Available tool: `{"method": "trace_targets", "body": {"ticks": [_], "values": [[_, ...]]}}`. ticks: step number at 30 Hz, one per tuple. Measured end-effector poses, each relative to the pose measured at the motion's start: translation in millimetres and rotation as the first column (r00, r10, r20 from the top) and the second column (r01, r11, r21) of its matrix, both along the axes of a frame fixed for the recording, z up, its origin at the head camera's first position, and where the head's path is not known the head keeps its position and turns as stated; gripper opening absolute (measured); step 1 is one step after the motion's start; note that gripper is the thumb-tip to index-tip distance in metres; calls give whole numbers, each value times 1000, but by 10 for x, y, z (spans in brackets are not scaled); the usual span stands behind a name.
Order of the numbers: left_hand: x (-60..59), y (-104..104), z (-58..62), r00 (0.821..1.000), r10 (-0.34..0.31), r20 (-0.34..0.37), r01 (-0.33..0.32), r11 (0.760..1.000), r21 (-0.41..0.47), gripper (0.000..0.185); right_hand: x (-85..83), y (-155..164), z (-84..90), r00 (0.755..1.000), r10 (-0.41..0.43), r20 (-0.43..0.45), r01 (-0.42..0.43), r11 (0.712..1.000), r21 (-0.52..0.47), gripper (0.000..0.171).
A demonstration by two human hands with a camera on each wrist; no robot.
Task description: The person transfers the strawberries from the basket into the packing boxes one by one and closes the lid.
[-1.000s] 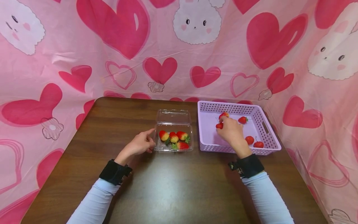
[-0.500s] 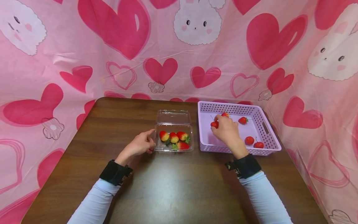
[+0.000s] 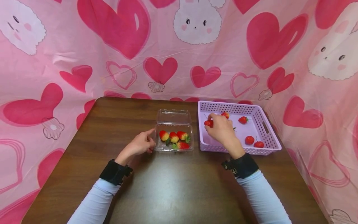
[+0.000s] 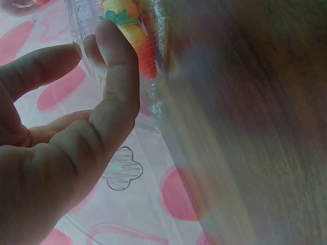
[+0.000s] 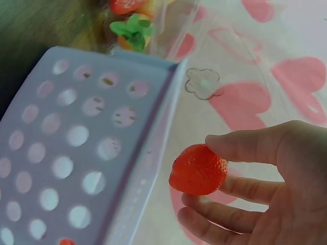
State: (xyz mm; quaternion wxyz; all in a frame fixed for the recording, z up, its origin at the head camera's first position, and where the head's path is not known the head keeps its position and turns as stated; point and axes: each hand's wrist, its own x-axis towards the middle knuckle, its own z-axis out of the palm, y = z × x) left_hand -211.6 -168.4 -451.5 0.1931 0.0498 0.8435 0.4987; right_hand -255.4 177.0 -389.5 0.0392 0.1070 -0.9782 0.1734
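My right hand [image 3: 222, 129] pinches a small red fruit [image 5: 198, 169] between thumb and fingertips, over the left side of the lilac basket [image 3: 204, 149]. Its skin looks dotted in the right wrist view; a thin stem rises from it in the head view. Whether it is a strawberry or a cherry I cannot tell. My left hand [image 3: 139, 143] is beside the left wall of a clear plastic box [image 3: 173, 116], its index finger extended to the wall. Strawberries [image 3: 174, 137] lie in that box, several of them, and its lid stands back.
Inside the basket are a small strawberry [image 3: 242, 120], a red-yellow strawberry [image 3: 225, 115] partly behind my right hand, and two cherry-like fruits [image 3: 258, 144]. A green leaf shows beside my right hand. Both containers stand on a brown wooden table [image 3: 167, 186], before a pink heart-print cloth [image 3: 179, 90].
My right hand has shifted left inside the basket with the red fruit in its fingertips, uncovering more of the basket floor and a green leaf behind. The left hand has stayed put.
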Motion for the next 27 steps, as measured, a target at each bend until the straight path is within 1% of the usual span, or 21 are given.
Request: {"method": "trace_targets", "body": {"ticks": [7, 14, 17, 22, 27], "values": [[-9, -10, 9, 1000, -1, -1, 1, 1000, 1, 75, 63, -108, 62, 999, 29, -36, -29, 999, 17, 35], [-8, 0, 0, 1000, -1, 6, 1, 1000, -1, 74, 84, -194, 26, 993, 97, -72, -97, 995, -2, 33], [-11, 1, -6, 1000, 1, 7, -1, 1000, 1, 75, 88, -237, 10, 992, 111, -56, -111, 994, -8, 33], [-12, -1, -3, 1000, 0, 1, 0, 1000, 5, 74, 123, -322, 13, 990, 139, 22, -138, 990, -40, 38], [-12, -6, -6, 1000, -1, -1, 1, 1000, 6, 74, 160, -403, 10, 985, 171, 32, -169, 985, -41, 38]]}}
